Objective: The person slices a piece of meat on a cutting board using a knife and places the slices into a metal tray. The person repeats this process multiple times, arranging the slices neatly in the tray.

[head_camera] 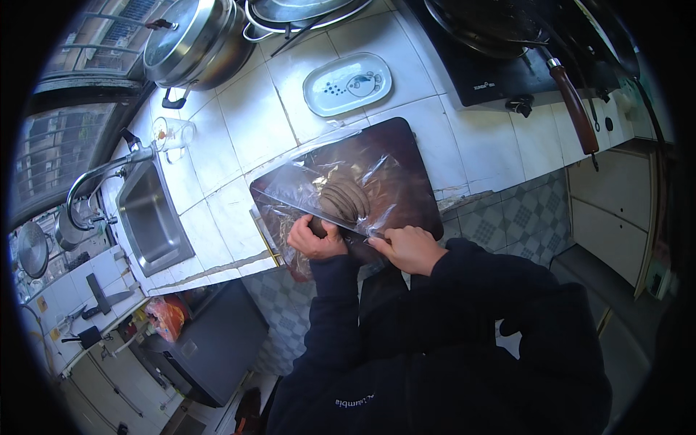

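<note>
A dark brown cutting board (402,157) lies on the tiled counter, partly covered by clear plastic film (380,174). On the film sits a brown piece of food (343,198) in several overlapping slices; its exact kind I cannot tell. My right hand (414,249) is closed around the handle of a kitchen knife (304,209), whose long blade points up and left across the board. Fingers of my left hand (318,239) press on the uncut part of the brown food, against the near side of the blade. Part of that food is hidden by the hand.
An oval plate with a fish drawing (348,103) stands beyond the board. A black stove (473,89) with a wok (478,32) is at upper right. On the left are a steel pot (190,49), a glass mug (179,134) and a sink (155,217).
</note>
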Available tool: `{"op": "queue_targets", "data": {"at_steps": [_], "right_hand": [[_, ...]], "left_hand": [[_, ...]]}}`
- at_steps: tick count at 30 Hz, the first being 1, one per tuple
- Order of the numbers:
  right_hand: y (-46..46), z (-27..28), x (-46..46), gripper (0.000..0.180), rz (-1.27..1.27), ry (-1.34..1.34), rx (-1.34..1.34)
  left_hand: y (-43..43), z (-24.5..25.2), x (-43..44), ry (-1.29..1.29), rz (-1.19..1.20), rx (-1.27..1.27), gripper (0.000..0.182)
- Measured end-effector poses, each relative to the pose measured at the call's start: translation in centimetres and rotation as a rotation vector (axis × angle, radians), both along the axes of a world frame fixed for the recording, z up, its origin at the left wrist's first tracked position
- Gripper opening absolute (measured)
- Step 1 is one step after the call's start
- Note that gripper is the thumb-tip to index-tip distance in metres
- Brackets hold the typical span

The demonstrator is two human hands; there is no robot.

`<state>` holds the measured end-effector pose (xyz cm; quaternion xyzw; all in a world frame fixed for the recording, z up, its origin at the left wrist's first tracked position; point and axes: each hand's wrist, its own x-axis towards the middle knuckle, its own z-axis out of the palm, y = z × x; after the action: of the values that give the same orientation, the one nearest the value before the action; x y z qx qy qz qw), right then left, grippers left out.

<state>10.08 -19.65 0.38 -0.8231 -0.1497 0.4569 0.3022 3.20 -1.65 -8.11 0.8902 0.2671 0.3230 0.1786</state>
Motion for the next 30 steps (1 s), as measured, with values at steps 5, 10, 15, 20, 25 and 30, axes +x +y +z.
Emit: {"op": "queue_targets", "data": {"at_steps": [5,10,15,20,25,30], "right_hand": [[2.1,-0.8,0.3,0.060,0.009,-0.027,0.013],[4.3,-1.0,0.8,0.059,-0.025,-0.029,0.062],[2.2,-0.8,0.6,0.052,-0.079,-0.026,0.171],[-0.5,1.7,-1.2,0.052,-0.066,-0.023,0.156],[-2.0,2.4,-2.4,0.054,-0.013,-0.068,0.087],[-2.5,2.6,-2.4,0.051,-0.022,-0.097,0.058]], "left_hand": [[-0.1,-0.2,-0.1,0.024,-0.006,-0.008,0.047],[0.2,-0.2,-0.4,0.046,-0.005,0.002,0.048],[-0.2,2.6,-0.6,0.183,-0.019,-0.080,0.036],[0.2,3.2,-1.9,0.157,-0.048,-0.160,0.038],[0.2,2.9,-1.7,0.172,-0.010,-0.126,0.043],[-0.2,2.8,-1.3,0.175,0.010,-0.078,0.047]]}}
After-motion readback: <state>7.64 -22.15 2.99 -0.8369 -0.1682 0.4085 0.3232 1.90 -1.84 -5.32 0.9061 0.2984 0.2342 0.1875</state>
